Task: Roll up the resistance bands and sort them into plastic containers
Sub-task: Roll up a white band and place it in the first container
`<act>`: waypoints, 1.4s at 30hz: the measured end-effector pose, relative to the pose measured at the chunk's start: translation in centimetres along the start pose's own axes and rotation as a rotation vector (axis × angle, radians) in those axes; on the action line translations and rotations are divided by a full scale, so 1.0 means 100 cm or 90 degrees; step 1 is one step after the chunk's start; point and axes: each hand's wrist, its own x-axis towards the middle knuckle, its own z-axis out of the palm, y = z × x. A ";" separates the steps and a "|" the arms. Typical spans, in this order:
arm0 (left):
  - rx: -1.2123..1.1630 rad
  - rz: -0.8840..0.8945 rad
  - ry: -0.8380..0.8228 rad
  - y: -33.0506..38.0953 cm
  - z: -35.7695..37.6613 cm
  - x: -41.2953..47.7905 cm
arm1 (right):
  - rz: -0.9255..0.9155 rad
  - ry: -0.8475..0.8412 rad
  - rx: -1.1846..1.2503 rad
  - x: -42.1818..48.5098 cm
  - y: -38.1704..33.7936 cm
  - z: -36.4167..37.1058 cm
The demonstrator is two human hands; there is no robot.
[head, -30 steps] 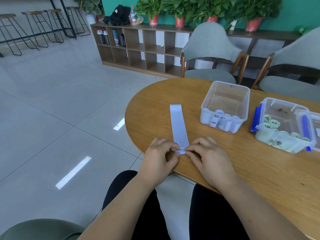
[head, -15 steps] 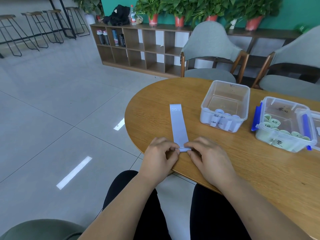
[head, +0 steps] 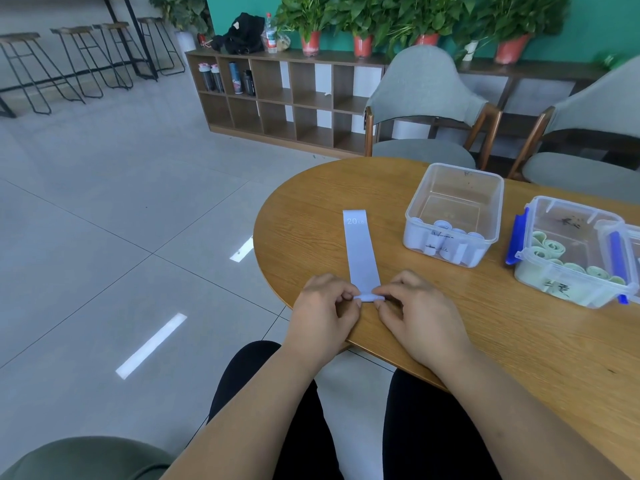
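**When Starting the Roll: Tight, Square First Turns**

While the lavender band (head: 360, 247) lay flat on the surface (head: 485, 323), its printed "20 LB" end pointing away from us, we had both grips closed on its near end. The left grip (head: 323, 306) pinched the left side of the small rolled core (head: 369, 298) between thumb and fingertips. The right grip (head: 415, 313) pinched the right side in the same manner. The core sat close to the near edge of the surface, and most of the band lay unrolled beyond it.

We judged the step to be the first turns of the roll, and noted these points for doing it well:

1. Both grips needed to advance together, so that the core ran at right angles to the band's long edges. An uneven push would probably cone the roll.
2. Light downward pressure against the surface would hold the turns tight. The material looked thin and elastic, and we expected a slack core to spring open.
3. The flat length ahead needed to lie straight and unwrinkled.

The likely destination was the clear container (head: 465, 169) just right of the band, where lavender rolls (head: 441, 237) stood along its near wall. The neighbouring container (head: 554, 289) held green rolls (head: 554, 244), so we judged it the wrong one.
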 end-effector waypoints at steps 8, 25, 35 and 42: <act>0.017 -0.052 0.006 0.006 0.002 0.003 | 0.058 0.042 -0.045 0.004 -0.009 0.009; 0.076 -0.002 0.013 0.004 0.007 0.015 | 0.043 0.062 -0.001 0.003 -0.004 0.012; 0.000 -0.032 0.033 0.004 0.001 0.012 | 0.080 0.051 0.049 0.009 0.002 0.014; -0.038 -0.050 0.002 0.002 -0.002 0.010 | 0.092 0.045 0.097 0.008 0.002 0.009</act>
